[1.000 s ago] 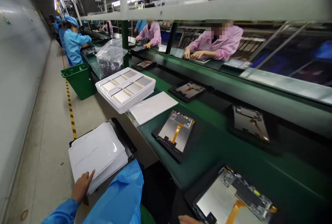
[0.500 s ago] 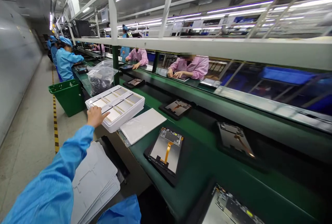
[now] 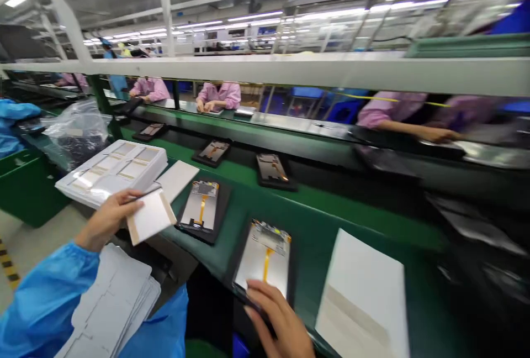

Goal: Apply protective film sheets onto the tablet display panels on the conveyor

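Flat pale panel (image 3: 152, 217) with tan strips is hanging tilted in the left hand (image 3: 101, 217), near the front edge of the green bench (image 3: 323, 209). Left hand is pinching the panel at its left side, thumb and fingers pressing together on it; a thin dark strip is running along the panel's far edge. Panel's right corner is lying close to the second open tablet (image 3: 201, 209); cannot tell whether they are touching. Right hand (image 3: 281, 319) is resting at the near end of the closest open tablet (image 3: 269, 256), fingers lying close together, thumb standing slightly apart; cannot tell whether it is gripping the edge. Both tablets are lying with their inner parts facing up, each showing an orange ribbon. White tray (image 3: 157, 167) is standing just beyond the left hand, similar panels lying in its compartments. Thin white board (image 3: 180, 178) is lying between tray and second tablet. White sheets (image 3: 111, 297) are lying stacked below the left forearm. A white rectangular piece (image 3: 364, 291) is lying right of the closest tablet, apart from it.
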Motion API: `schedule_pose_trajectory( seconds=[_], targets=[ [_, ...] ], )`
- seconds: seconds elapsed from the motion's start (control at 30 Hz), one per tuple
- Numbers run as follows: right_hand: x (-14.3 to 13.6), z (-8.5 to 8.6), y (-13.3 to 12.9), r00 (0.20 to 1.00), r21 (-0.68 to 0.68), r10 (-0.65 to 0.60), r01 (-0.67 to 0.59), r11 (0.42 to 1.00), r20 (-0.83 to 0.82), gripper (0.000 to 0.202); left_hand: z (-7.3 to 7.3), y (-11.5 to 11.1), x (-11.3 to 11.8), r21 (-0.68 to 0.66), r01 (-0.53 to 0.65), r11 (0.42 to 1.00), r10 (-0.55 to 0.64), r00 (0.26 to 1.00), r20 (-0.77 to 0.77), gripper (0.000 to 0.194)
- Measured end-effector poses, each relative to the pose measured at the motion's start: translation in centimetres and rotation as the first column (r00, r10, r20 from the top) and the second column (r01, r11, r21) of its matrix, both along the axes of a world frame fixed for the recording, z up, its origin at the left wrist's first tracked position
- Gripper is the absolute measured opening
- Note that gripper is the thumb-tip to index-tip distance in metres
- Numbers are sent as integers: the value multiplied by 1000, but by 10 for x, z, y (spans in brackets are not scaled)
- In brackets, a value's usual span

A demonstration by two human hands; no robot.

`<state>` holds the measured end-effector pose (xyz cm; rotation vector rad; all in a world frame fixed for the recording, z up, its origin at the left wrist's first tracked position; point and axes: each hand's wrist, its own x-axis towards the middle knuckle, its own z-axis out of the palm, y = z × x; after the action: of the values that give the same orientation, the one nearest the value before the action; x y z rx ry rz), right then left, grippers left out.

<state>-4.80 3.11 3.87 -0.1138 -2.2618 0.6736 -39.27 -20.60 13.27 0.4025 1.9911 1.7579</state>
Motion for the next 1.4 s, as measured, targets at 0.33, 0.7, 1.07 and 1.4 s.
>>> schedule_pose_trajectory(
  seconds=[0.33,0.7,1.07,1.4],
  targets=[
    [40,-9,19,975,336,-223,217,917,-21,27,-74,172,182,170,353,920,-388,759,523,49],
    [81,-6,22,912,548,-343,172,818,225,15,-76,204,222,285,558,779,-612,579,539,60],
    [138,-5,40,715,-270,-698,680,682,37,10,-68,219,241,405,666,626,-714,281,641,56],
    [125,-20,6,815,426,-519,386,818,258,20,-82,229,256,435,555,709,-665,321,674,58]
  ],
)
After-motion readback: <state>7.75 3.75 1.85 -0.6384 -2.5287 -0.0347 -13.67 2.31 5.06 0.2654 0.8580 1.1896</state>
